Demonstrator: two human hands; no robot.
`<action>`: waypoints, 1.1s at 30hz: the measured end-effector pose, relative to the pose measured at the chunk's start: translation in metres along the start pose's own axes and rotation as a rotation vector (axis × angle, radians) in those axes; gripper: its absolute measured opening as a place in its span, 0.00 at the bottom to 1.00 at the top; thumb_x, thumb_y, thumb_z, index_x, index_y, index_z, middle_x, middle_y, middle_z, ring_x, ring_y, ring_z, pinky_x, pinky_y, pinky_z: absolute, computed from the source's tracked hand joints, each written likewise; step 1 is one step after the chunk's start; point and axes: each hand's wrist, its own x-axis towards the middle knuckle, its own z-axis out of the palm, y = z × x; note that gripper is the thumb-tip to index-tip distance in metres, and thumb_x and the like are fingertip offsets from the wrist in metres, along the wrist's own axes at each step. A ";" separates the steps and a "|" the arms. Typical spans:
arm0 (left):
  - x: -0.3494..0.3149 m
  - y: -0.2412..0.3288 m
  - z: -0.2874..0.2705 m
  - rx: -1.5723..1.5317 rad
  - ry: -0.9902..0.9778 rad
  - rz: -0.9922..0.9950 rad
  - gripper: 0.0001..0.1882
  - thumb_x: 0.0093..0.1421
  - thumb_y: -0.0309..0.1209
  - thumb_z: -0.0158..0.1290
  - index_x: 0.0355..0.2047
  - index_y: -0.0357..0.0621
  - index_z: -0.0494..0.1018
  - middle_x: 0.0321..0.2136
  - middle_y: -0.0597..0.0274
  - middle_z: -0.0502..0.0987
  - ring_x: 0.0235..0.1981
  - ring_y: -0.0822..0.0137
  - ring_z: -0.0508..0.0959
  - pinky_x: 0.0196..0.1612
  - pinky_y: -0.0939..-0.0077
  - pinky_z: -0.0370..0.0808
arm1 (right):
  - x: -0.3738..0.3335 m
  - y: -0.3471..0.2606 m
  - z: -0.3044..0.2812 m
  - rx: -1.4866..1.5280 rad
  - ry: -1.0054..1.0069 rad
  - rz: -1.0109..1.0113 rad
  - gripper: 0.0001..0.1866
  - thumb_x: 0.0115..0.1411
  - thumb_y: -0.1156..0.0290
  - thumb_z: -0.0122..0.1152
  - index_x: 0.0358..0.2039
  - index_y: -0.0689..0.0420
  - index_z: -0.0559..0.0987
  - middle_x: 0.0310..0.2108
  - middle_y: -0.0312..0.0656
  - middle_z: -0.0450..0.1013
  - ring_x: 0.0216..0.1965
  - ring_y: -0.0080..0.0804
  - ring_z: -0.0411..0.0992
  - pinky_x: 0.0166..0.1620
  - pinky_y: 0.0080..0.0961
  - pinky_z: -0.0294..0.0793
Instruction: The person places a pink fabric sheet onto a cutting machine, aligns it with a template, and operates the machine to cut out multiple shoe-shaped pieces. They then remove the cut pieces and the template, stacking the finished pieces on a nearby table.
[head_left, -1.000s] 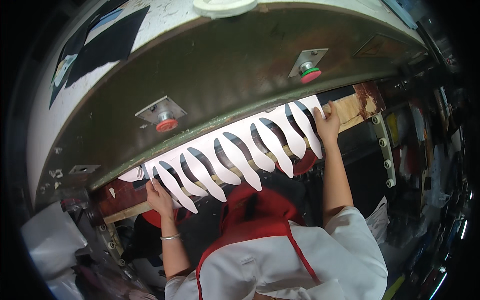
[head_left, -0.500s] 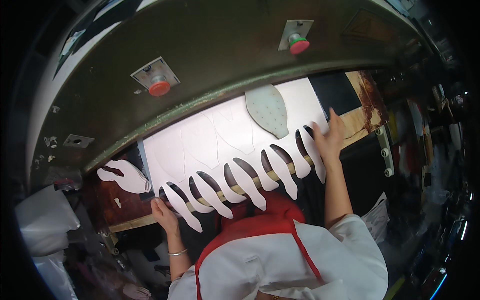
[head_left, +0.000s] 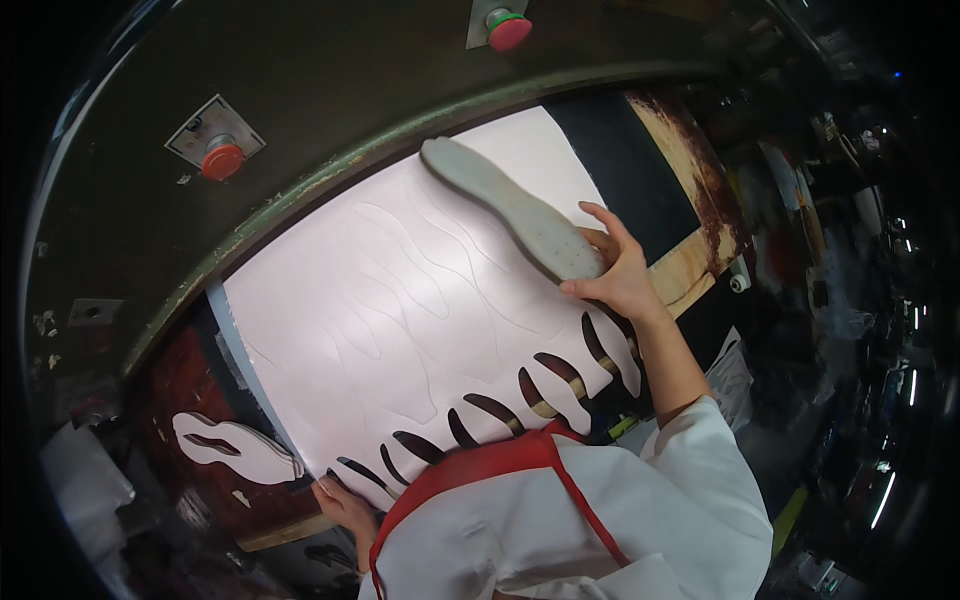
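Note:
A pale pink sheet lies on the machine bed, with sole outlines pressed into its middle and a row of sole-shaped gaps along its near edge. My right hand grips the near end of a grey-green, sole-shaped cutting die, thumb on one side and fingers on the other. The die lies slantwise over the sheet's right part; whether it touches the sheet I cannot tell. At the sheet's near left corner, my left hand closes on the edge, its fingertips partly hidden.
A stack of pale pink cut soles lies left of the sheet. Beyond the sheet stands the dark green machine head with two red push buttons. A black pad and a worn wooden edge lie to the right.
My right hand has gone from the sheet's right edge to the die and turned it slantwise. The sheet has slid toward me, bringing more pressed outlines into view. The left hand stays at the corner.

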 end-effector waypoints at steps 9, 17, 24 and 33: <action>-0.016 0.006 0.003 -0.021 0.003 -0.030 0.17 0.70 0.39 0.39 0.31 0.36 0.64 0.25 0.67 0.65 0.28 0.76 0.62 0.32 0.82 0.63 | 0.014 0.046 -0.011 -0.556 0.290 -0.344 0.51 0.32 0.69 0.76 0.60 0.56 0.60 0.55 0.52 0.62 0.58 0.49 0.60 0.59 0.38 0.61; 0.057 0.030 0.028 -0.027 0.033 0.045 0.17 0.69 0.38 0.40 0.28 0.37 0.64 0.22 0.69 0.64 0.25 0.76 0.61 0.30 0.81 0.63 | 0.074 0.019 0.004 -0.540 0.302 -0.404 0.55 0.37 0.63 0.75 0.63 0.59 0.54 0.59 0.57 0.55 0.60 0.54 0.55 0.61 0.41 0.57; 0.135 0.060 0.047 0.044 -0.007 0.082 0.17 0.68 0.37 0.40 0.27 0.37 0.63 0.21 0.70 0.62 0.25 0.76 0.59 0.29 0.80 0.61 | 0.173 -0.083 0.045 -0.720 0.654 -0.672 0.51 0.54 0.52 0.61 0.65 0.67 0.44 0.63 0.71 0.38 0.64 0.67 0.39 0.63 0.51 0.44; 0.217 0.047 0.061 0.346 -0.096 0.064 0.19 0.68 0.39 0.40 0.36 0.32 0.69 0.28 0.48 0.76 0.27 0.61 0.73 0.34 0.68 0.70 | 0.172 -0.057 0.099 -0.702 0.566 -0.621 0.53 0.53 0.52 0.64 0.65 0.67 0.42 0.65 0.69 0.29 0.65 0.69 0.35 0.63 0.55 0.43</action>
